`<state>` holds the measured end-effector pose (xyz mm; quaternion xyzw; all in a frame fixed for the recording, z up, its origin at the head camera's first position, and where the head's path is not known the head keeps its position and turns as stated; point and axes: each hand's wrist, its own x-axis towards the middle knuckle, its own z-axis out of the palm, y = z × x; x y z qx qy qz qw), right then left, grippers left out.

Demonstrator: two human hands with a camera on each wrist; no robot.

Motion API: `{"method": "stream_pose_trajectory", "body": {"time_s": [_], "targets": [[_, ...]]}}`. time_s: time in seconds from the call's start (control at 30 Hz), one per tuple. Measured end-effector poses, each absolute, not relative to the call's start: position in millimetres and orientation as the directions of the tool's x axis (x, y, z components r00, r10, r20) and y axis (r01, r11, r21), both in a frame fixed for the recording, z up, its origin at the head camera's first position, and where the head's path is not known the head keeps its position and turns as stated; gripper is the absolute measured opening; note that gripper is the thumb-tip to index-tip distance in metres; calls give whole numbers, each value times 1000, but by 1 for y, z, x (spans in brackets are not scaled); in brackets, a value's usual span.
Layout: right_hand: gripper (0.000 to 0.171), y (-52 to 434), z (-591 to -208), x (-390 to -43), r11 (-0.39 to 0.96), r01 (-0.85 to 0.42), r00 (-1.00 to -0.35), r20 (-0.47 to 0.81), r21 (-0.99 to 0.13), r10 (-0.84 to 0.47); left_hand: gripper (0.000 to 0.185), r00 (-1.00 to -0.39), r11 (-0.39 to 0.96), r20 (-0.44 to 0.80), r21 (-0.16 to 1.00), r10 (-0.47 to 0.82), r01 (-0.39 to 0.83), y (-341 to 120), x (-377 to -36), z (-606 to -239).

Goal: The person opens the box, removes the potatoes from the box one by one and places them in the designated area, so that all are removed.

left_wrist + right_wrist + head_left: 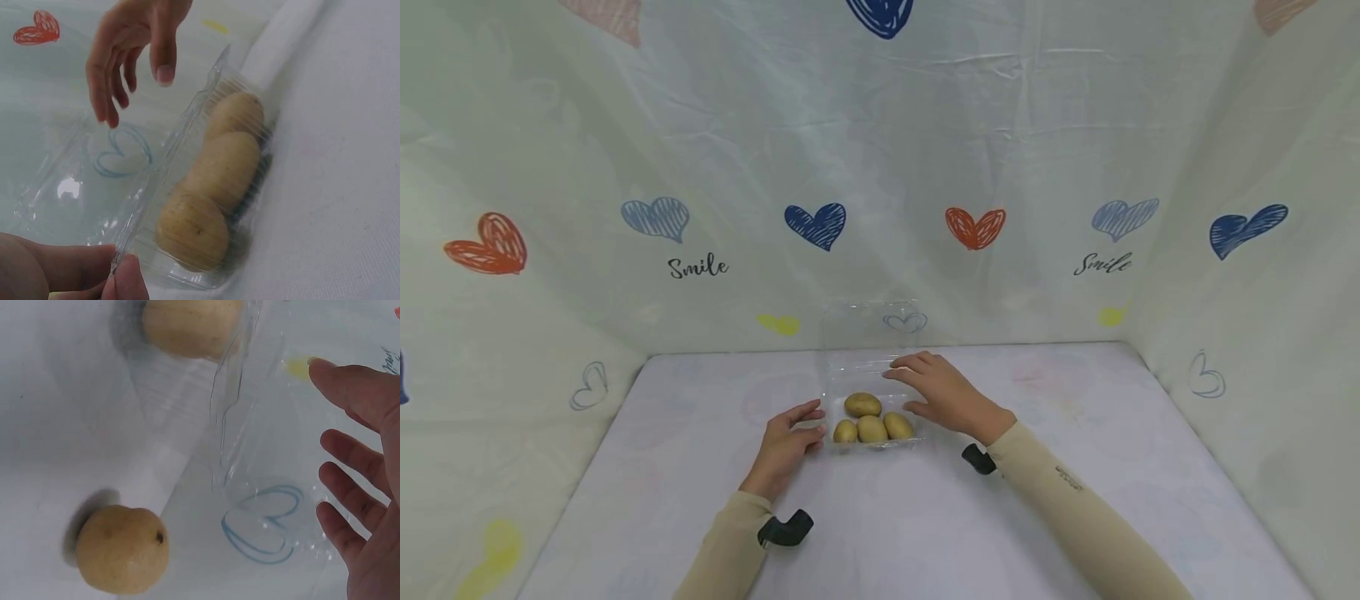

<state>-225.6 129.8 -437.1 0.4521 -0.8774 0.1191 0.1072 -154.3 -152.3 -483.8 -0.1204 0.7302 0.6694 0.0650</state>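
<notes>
A clear plastic clamshell box stands with its lid raised at the back. Several potatoes lie in its base. At the box's left end, my left hand pinches the rim between thumb and fingers, as the left wrist view shows up close. My right hand hovers over the right side of the box, fingers spread apart and holding nothing. In the right wrist view another potato rests on the white surface beside the box, apart from it.
A white cloth covers the table. Close behind the box rises a pale sheet wall printed with hearts and the word Smile, and it continues along both sides. Dark wrist straps stick out from both beige sleeves.
</notes>
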Motion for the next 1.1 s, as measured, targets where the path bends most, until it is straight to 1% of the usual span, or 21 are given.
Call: {"method": "stream_pose_trajectory", "body": {"time_s": [0.1, 0.2, 0.3, 0.47, 0.73, 0.9, 1.1], "targets": [[58, 122, -436, -226, 544, -835, -547, 248, -89, -799, 50, -965, 75, -249, 964, -82, -255, -153, -154, -485], [57, 116, -434, -227, 523, -847, -531, 202, -94, -823, 51, -966, 73, -248, 965, -77, -253, -153, -155, -485], [57, 110, -432, -228, 492, -865, -501, 183, -95, -846, 51, -966, 70, -247, 965, -74, -253, -153, -155, -485], [56, 101, -433, -231, 459, -887, -461, 165, -50, -872, 51, -964, 59, -253, 964, -77, -258, -154, -156, -485], [53, 90, -435, -237, 444, -895, -446, 106, -44, -889, 50, -962, 66, -259, 962, -83, -265, -153, -154, -484], [48, 83, -436, -240, 428, -903, -430, 71, -43, -900, 50, -964, 59, -254, 964, -81, -259, -153, -154, -484], [50, 79, -437, -242, 435, -900, -436, 29, -30, -900, 49, -964, 67, -249, 965, -87, -255, -153, -154, -484]]}}
